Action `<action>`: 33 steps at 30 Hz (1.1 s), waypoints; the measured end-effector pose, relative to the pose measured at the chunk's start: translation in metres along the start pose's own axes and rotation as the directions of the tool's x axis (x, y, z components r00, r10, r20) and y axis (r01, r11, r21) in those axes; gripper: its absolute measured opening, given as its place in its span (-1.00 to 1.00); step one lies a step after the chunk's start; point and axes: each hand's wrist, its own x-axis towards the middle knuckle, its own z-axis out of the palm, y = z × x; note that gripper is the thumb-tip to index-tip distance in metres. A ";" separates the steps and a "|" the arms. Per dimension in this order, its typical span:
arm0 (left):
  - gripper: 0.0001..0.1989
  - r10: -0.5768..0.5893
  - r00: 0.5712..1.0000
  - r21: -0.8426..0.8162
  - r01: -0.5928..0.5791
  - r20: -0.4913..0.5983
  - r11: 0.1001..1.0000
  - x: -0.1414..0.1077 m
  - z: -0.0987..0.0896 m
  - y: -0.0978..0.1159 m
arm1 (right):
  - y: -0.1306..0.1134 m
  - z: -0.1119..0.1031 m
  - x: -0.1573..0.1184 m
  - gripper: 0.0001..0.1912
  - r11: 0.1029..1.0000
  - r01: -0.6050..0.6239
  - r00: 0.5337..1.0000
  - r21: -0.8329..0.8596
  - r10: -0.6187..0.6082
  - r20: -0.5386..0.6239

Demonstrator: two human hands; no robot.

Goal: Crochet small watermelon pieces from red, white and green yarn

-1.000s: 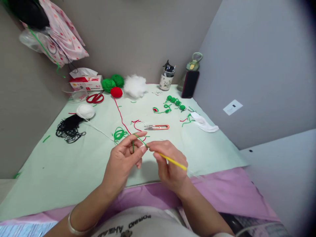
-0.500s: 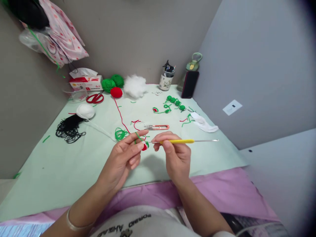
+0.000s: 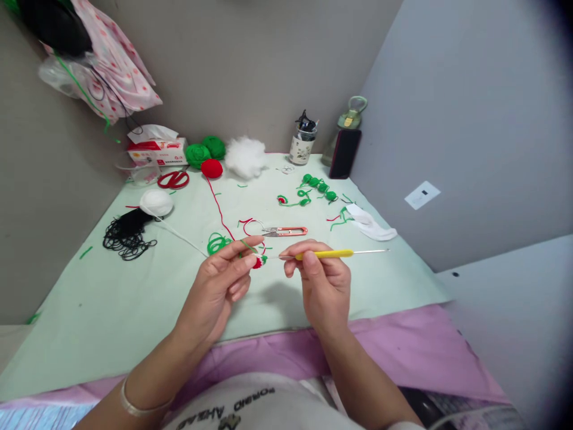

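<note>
Between the thumb and fingers of my left hand point(image 3: 219, 280) is a small crochet piece point(image 3: 258, 261) in red, white and green. Green yarn runs over the raised index finger of that hand. My right hand point(image 3: 323, 279) is closed around the yellow handle of a crochet hook point(image 3: 331, 254), held level. The hook's left tip reaches the crochet piece, and its other metal end points right. Just beyond my hands lie orange-handled snips point(image 3: 290, 231) and a loose coil of green yarn point(image 3: 218, 243).
Yarn balls in red point(image 3: 212, 169), white point(image 3: 156, 203) and green stand at the left and back, with black yarn point(image 3: 128, 234), red scissors point(image 3: 173, 179) and white stuffing point(image 3: 245, 157). Green pieces point(image 3: 322, 187), a phone point(image 3: 345, 154) and a jar point(image 3: 300, 148) are back right.
The crochet piece and the left fingertips have shifted slightly left and up. My right hand and the hook have moved a little right, with the handle turned slightly.
</note>
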 end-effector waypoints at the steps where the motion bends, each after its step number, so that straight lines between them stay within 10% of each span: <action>1: -0.75 -0.001 1.000 0.006 0.001 0.007 1.000 0.000 0.000 0.000 | 0.000 0.000 0.000 -0.78 1.000 0.002 1.000 0.000 -0.002 0.016; 10: -0.70 0.003 0.999 0.034 -0.004 0.037 0.999 -0.004 0.008 -0.007 | -0.002 0.004 -0.003 -0.81 0.919 0.274 0.959 -0.283 -0.238 0.155; 16: -0.66 -0.153 0.984 -0.143 0.165 0.093 0.976 0.003 0.002 -0.008 | -0.001 -0.002 -0.006 -0.66 0.613 0.584 0.811 -0.532 -0.469 0.350; 21: -0.69 -0.151 0.987 -0.202 0.157 0.045 0.967 0.005 -0.001 -0.004 | -0.003 -0.003 0.003 -0.80 0.956 0.225 0.974 -0.189 -0.213 0.080; 33: -0.62 -0.096 0.994 -0.019 0.097 0.049 0.995 -0.001 0.005 -0.008 | -0.002 -0.003 0.003 -0.83 0.992 0.089 0.988 -0.088 -0.077 0.132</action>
